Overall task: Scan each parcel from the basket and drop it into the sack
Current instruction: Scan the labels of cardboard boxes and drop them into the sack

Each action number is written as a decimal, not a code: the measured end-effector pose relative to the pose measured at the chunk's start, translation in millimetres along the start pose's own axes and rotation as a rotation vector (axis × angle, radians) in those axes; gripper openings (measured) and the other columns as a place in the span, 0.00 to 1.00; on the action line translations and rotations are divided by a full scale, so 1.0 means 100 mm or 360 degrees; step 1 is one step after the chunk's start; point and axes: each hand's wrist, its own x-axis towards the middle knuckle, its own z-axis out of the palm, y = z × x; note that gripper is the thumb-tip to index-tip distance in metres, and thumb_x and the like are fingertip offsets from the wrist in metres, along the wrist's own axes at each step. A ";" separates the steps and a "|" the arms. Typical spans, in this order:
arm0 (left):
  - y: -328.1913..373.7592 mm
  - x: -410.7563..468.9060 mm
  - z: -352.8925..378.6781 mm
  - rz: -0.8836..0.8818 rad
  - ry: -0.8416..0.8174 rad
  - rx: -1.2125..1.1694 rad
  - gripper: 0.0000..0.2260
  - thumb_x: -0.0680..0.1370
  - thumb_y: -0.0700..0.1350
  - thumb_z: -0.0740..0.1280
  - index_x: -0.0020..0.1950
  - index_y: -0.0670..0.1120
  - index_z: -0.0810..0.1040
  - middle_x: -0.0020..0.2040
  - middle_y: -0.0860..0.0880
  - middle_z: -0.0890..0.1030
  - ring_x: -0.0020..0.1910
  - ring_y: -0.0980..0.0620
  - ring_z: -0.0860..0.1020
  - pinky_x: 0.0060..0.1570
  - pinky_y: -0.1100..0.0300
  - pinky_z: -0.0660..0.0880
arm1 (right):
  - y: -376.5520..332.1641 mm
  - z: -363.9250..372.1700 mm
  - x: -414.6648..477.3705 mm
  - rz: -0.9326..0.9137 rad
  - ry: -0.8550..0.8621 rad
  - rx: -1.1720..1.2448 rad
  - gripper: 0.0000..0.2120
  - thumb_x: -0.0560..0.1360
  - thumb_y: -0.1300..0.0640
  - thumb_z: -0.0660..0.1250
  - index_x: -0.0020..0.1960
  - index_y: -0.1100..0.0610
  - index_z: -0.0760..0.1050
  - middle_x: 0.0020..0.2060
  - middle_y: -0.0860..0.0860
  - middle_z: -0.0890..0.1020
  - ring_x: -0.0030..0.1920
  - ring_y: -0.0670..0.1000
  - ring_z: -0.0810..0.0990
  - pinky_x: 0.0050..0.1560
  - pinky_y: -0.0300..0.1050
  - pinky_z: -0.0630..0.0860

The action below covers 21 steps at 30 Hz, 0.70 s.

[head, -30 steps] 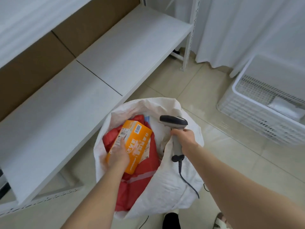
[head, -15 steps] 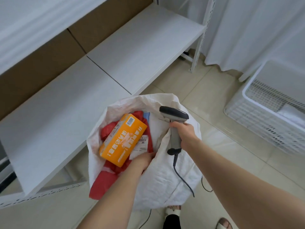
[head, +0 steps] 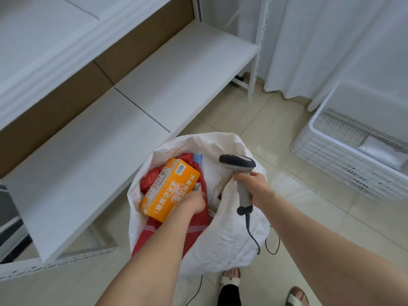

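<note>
Drop step: left grip (head: 194, 203) curled against orange box (head: 174, 188) inside sack (head: 220, 239), hold unclear; right grip (head: 254, 188) clasps barcode scanner (head: 238, 164). Next move, probably: fetch white parcel (head: 379, 151) from basket (head: 312, 122), far right.

The only writing is on the orange box (head: 170, 191). Its wide face carries two rows of big white Chinese characters, the lower row closing with an exclamation mark; they stand turned to the camera and blurred, so I cannot read them surely. A white barcode label (head: 180, 168) sits near its far corner, digits too small. Fine print on the box side is unreadable, as is a small white sticker (head: 197, 187) on the red parcel (head: 198, 226).
</note>
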 end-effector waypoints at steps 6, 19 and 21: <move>0.26 -0.27 -0.17 -0.0113 0.0134 -0.0006 0.19 0.81 0.42 0.57 0.71 0.46 0.70 0.70 0.43 0.71 0.66 0.43 0.71 0.64 0.52 0.70 | -0.01 -0.23 -0.24 -0.0057 -0.0037 -0.0063 0.07 0.74 0.61 0.70 0.51 0.60 0.75 0.42 0.56 0.76 0.44 0.56 0.74 0.52 0.55 0.77; 1.09 -0.94 -0.40 -0.0069 0.0158 0.0092 0.18 0.79 0.43 0.60 0.69 0.44 0.71 0.67 0.43 0.73 0.64 0.44 0.73 0.63 0.52 0.71 | -0.18 -0.96 -0.79 -0.0102 -0.0183 0.0349 0.05 0.75 0.65 0.67 0.51 0.62 0.74 0.38 0.58 0.81 0.36 0.52 0.80 0.43 0.48 0.77; 1.25 -1.04 -0.47 -0.0043 0.0212 0.0106 0.16 0.80 0.44 0.59 0.67 0.44 0.72 0.66 0.44 0.74 0.63 0.43 0.74 0.62 0.52 0.72 | -0.23 -1.09 -0.91 -0.0105 -0.0191 0.0415 0.05 0.75 0.66 0.67 0.49 0.61 0.74 0.34 0.56 0.79 0.33 0.51 0.77 0.39 0.46 0.76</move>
